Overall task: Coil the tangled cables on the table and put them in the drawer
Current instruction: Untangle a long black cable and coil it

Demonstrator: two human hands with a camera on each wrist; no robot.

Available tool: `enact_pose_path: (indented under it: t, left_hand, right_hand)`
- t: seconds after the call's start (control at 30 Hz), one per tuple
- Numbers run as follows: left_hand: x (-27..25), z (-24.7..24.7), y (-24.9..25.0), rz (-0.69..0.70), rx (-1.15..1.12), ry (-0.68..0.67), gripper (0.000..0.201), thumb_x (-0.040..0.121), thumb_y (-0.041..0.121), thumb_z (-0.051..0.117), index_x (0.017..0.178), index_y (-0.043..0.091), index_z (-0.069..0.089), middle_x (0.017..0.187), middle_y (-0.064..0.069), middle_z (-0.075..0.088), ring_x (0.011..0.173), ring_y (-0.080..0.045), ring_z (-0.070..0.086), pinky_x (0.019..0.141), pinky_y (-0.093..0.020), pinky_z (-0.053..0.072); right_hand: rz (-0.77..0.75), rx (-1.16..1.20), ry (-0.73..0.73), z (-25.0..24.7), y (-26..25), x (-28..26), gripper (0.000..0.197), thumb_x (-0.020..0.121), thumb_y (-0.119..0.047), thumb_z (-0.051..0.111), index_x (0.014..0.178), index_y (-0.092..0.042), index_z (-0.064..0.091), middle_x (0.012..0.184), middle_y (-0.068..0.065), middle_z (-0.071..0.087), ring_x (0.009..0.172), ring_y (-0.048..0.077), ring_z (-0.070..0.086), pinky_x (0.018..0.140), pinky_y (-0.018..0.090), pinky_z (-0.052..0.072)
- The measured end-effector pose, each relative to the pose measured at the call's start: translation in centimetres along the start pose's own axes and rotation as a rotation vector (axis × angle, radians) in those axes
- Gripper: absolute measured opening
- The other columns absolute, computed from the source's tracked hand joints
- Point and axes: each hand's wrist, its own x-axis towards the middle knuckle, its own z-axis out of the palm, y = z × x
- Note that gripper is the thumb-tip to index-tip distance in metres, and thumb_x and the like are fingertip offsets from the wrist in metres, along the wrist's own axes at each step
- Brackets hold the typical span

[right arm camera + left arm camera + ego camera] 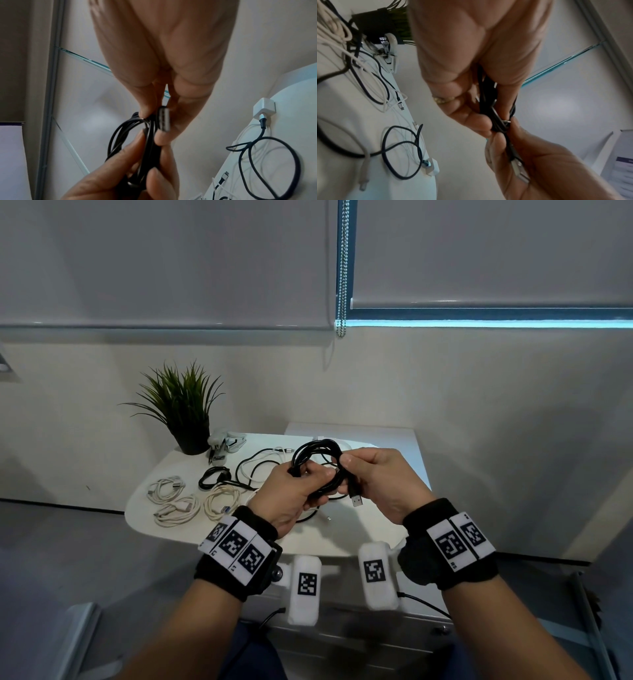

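A black cable coil [317,455] hangs in the air above the white table [308,542], held by both hands. My left hand [301,484] grips the coil's lower left side, fingers curled round the strands [494,116]. My right hand [356,470] pinches the coil's right side, and the silver USB plug [357,500] sticks out below its fingers [164,120]. Three coiled white cables [178,506] lie on the table's left part. Loose black and white cables [246,470] lie tangled behind the hands. No drawer shows clearly.
A potted green plant [186,409] stands at the table's far left, with a stapler [222,445] beside it. A white charger plug [264,110] sits on the table with a black cable in it. A white cabinet [387,440] stands behind the table.
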Motion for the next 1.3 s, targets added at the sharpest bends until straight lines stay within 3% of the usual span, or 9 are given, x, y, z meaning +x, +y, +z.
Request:
enact_pose_path:
  t: [0.23,0.43,0.53,0.67,0.87,1.1,1.23,1.3]
  left_hand:
    - [-0.5,0.2,0.0,-0.07,-0.069,-0.04,0.01,0.088,0.003,0.057,0.084,0.007,0.065,0.061,0.002,0.067,0.058,-0.009,0.063,0.049,-0.015,0.047]
    - [-0.5,0.1,-0.5,-0.147,-0.091,-0.058,0.008,0.088,0.006,0.058,0.083,0.009,0.062,0.057,0.002,0.063,0.054,-0.008,0.059,0.048,-0.016,0.046]
    - [-0.5,0.2,-0.6,-0.144,-0.095,-0.064,0.009,0.089,0.008,0.057,0.081,0.011,0.061,0.059,0.001,0.065,0.055,-0.008,0.06,0.048,-0.016,0.046]
    - [-0.4,0.2,-0.8,-0.115,-0.096,-0.052,0.01,0.089,0.01,0.058,0.079,0.011,0.061,0.072,-0.007,0.068,0.061,-0.01,0.062,0.053,-0.016,0.049]
    - [-0.7,-0.2,-0.6,-0.146,-0.127,-0.164,0.013,0.088,0.007,0.056,0.077,0.009,0.064,0.075,-0.011,0.068,0.074,-0.021,0.06,0.062,-0.022,0.048]
    - [-0.5,-0.1,-0.6,-0.182,-0.128,-0.106,0.011,0.082,0.001,0.06,0.075,0.009,0.062,0.069,-0.006,0.068,0.063,-0.011,0.064,0.051,-0.017,0.047]
    - [-0.4,-0.2,-0.7,-0.201,-0.161,-0.036,0.022,0.079,-0.002,0.064,0.069,0.015,0.054,0.07,-0.004,0.065,0.057,-0.009,0.063,0.052,-0.02,0.045]
    - [-0.3,-0.2,-0.7,-0.201,-0.153,-0.017,0.019,0.079,-0.001,0.065,0.075,0.016,0.056,0.072,-0.003,0.066,0.059,-0.009,0.064,0.054,-0.021,0.045]
  right_hand:
    - [0.0,-0.012,0.025,-0.4,0.3,0.0,0.012,0.089,-0.004,0.06,0.079,-0.005,0.066,0.062,0.002,0.063,0.056,0.014,0.055,0.05,0.022,0.048]
    - [0.016,-0.065,-0.013,-0.4,0.6,-0.1,0.015,0.092,-0.006,0.057,0.077,-0.008,0.062,0.066,0.001,0.062,0.057,0.012,0.054,0.047,0.021,0.045]
    - [0.006,-0.116,-0.024,-0.2,0.7,-0.1,0.019,0.094,-0.007,0.053,0.076,-0.01,0.059,0.068,0.005,0.058,0.056,0.011,0.052,0.044,0.019,0.041]
    - [0.027,-0.194,-0.034,-0.1,0.7,-0.1,0.022,0.097,-0.01,0.046,0.077,-0.011,0.054,0.067,0.01,0.055,0.042,0.005,0.049,0.039,0.017,0.035]
    - [0.032,-0.217,-0.032,-0.5,0.9,0.1,0.02,0.097,-0.011,0.049,0.076,-0.012,0.052,0.065,0.008,0.052,0.049,0.017,0.044,0.038,0.016,0.032]
    - [-0.048,-0.14,-0.046,-0.5,0.9,-0.1,0.02,0.093,-0.002,0.053,0.074,-0.007,0.051,0.063,0.009,0.049,0.038,0.004,0.046,0.034,0.016,0.032]
    - [-0.052,-0.097,-0.066,-0.5,1.2,0.1,0.02,0.091,0.0,0.055,0.073,-0.006,0.053,0.064,0.01,0.05,0.044,0.008,0.049,0.036,0.021,0.034]
    - [-0.056,-0.09,-0.063,-0.5,1.4,0.2,0.019,0.09,0.0,0.056,0.072,-0.007,0.054,0.065,0.009,0.051,0.049,0.011,0.05,0.037,0.022,0.036]
